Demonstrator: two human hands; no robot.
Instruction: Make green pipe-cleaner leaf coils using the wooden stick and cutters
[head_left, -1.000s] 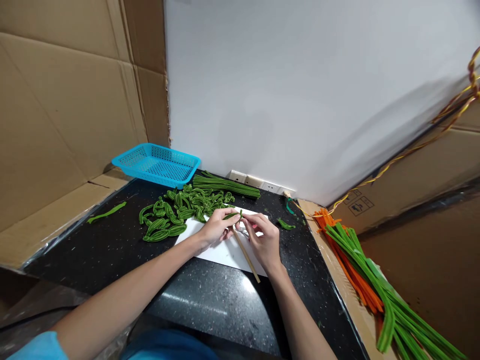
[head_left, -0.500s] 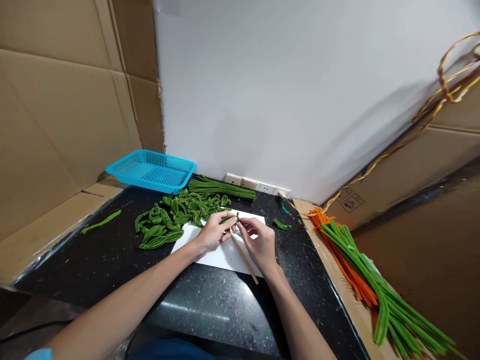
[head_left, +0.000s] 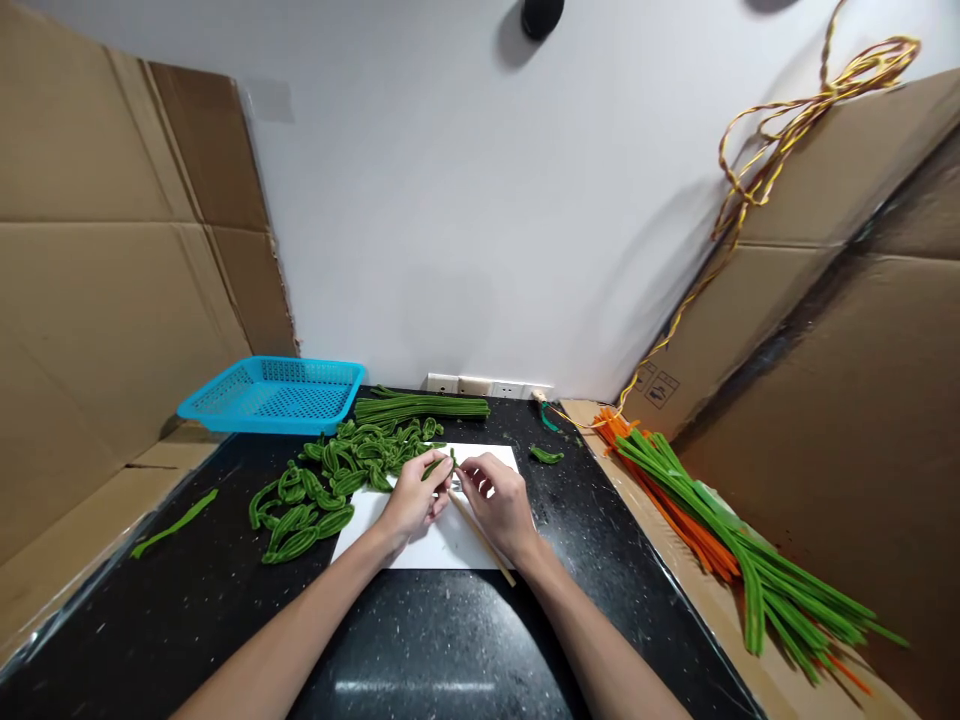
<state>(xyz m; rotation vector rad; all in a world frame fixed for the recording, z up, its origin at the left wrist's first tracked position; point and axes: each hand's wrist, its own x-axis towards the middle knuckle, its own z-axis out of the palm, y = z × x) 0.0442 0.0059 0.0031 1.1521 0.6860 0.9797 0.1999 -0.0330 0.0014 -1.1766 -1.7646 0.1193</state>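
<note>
Over the white paper (head_left: 409,552), my left hand (head_left: 411,500) holds a dark green pipe cleaner (head_left: 453,457) between thumb and fingers, one short end standing up. My right hand (head_left: 501,500) pinches at the same piece from the other side; its fingertips partly hide the contact. Under the hands a thin wooden stick (head_left: 489,546) slants across the sheet and past its front edge. Left of the paper lies a heap of green pipe cleaners bent into leaf shapes (head_left: 360,458). One single green leaf shape (head_left: 546,455) rests to the right.
A blue plastic basket (head_left: 266,424) stands at the back left. Behind the heap lies a bundle of straight green pipe cleaners (head_left: 427,408), near wall sockets (head_left: 476,386). Bright green (head_left: 750,555) and orange pipe cleaners (head_left: 694,535) lie on cardboard at right. A light green strip (head_left: 176,523) lies far left.
The camera view has tilted up and shifted, so the table sits lower in the picture. Both hands keep their places at the green pipe cleaner, with little visible change in grip.
</note>
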